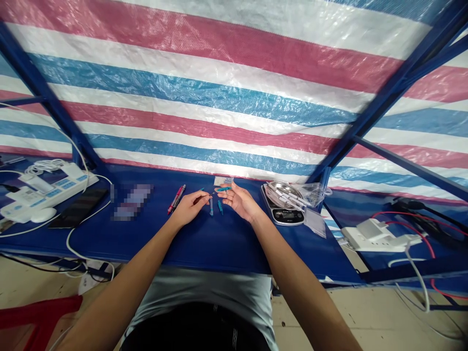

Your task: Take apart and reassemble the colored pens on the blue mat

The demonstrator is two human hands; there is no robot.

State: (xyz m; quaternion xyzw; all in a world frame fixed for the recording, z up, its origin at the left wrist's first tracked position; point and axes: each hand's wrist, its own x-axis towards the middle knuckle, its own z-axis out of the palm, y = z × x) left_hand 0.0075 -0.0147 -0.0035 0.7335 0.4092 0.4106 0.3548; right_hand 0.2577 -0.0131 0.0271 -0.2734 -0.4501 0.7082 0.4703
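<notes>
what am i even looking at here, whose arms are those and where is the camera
This is one picture from a camera worn on a person's head, looking down past their chest, so both arms are theirs; no machine is involved. The left hand seems to pinch a thin dark item, too small to tell what it is. The right hand is open, palm up, beside a slim blue piece. On the blue table lie two more blue pieces, red pens, a digital scale with a metal dish on it, and, further left, a power strip.
</notes>
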